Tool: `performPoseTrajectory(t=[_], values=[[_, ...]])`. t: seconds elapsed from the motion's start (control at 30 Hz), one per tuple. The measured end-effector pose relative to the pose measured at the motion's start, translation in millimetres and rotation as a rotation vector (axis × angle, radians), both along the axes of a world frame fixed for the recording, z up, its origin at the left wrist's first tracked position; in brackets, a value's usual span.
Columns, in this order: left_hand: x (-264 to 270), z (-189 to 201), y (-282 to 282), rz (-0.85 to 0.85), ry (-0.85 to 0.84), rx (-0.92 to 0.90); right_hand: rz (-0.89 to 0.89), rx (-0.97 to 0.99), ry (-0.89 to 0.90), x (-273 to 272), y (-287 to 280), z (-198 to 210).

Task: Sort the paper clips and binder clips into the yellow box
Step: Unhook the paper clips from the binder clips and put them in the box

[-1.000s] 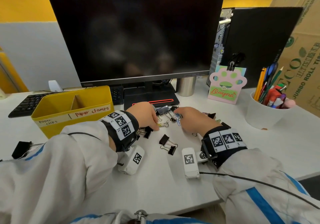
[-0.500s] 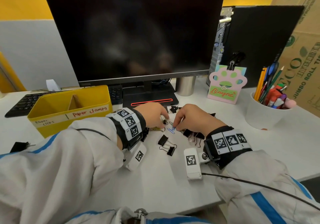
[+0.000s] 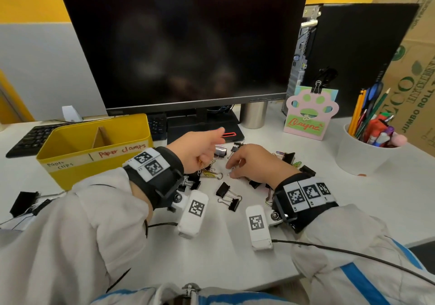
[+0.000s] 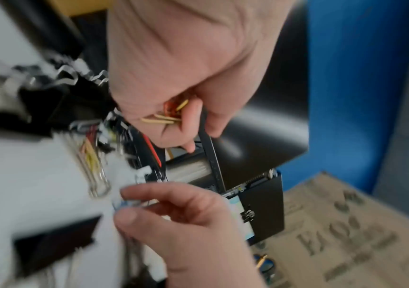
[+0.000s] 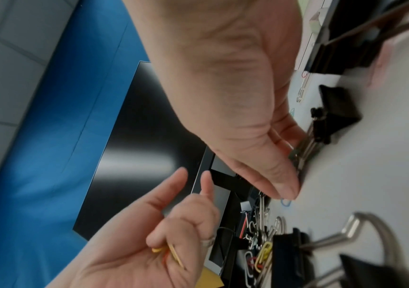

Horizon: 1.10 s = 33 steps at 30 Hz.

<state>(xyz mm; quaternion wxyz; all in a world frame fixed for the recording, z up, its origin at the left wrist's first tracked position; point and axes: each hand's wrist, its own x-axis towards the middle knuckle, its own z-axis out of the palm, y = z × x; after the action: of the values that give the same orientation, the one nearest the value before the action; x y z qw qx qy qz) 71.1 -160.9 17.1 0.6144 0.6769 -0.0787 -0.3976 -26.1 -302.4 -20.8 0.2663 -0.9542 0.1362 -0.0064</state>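
The yellow box (image 3: 94, 149) stands at the left of the desk, split by a divider and labelled "paper clips" and "paper clamps". My left hand (image 3: 202, 154) is lifted just right of it, its lower fingers curled round yellow and orange paper clips (image 4: 166, 115) and its index finger straight. My right hand (image 3: 235, 170) is down on the pile, thumb and finger pinching a blue paper clip (image 5: 286, 202) against the desk. Black binder clips (image 3: 227, 195) and loose paper clips (image 5: 262, 253) lie around both hands. Another binder clip (image 3: 23, 202) lies at the far left.
A dark monitor (image 3: 183, 45) and its stand rise right behind the pile, with a keyboard (image 3: 30, 137) behind the box. At the right stand a white cup of pens (image 3: 362, 156), a paw-shaped card (image 3: 306, 116), a steel cup (image 3: 254, 116) and a PC tower (image 3: 353, 57).
My left hand has risen off the pile with paper clips in it and turned palm inward. My right hand has drawn the blue clip a little toward me.
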Motion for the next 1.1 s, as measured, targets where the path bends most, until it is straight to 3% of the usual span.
performPoseTrajectory(t=[0.1,0.2,0.27,0.37,0.47,0.57,0.67,0.73,0.8,0.97,1.03,1.1], values=[[-3,-5,7,0.177,0.453,-0.222,0.029,-0.001,-0.035,2,3,-1],[-12,-10,10,0.347,0.640,-0.365,-0.001,-0.038,-0.111,2,3,-1],[-19,-13,12,0.418,0.723,-0.466,-0.080,0.065,-0.276,4,4,1],[-27,-18,12,0.389,0.782,-0.547,-0.078,0.380,-0.570,5,10,11],[-31,-22,14,0.321,0.772,-0.551,0.085,0.556,-0.560,1,21,20],[-34,-19,17,0.267,0.719,-0.514,0.168,0.475,-0.440,-3,29,24],[-27,-23,18,0.335,0.696,-0.425,0.115,0.410,-0.481,1,28,18],[-18,-26,22,0.341,0.614,-0.320,0.041,0.395,-0.491,4,26,15],[-10,-27,27,0.301,0.402,-0.197,0.005,0.349,-0.408,5,25,12],[-9,-22,38,0.019,-0.609,0.331,0.069,0.166,-0.087,3,28,7],[-3,-23,42,-0.146,-0.777,0.445,0.082,0.193,-0.057,2,31,4],[-1,-24,44,-0.249,-0.831,0.594,0.079,0.192,-0.058,3,34,1]])
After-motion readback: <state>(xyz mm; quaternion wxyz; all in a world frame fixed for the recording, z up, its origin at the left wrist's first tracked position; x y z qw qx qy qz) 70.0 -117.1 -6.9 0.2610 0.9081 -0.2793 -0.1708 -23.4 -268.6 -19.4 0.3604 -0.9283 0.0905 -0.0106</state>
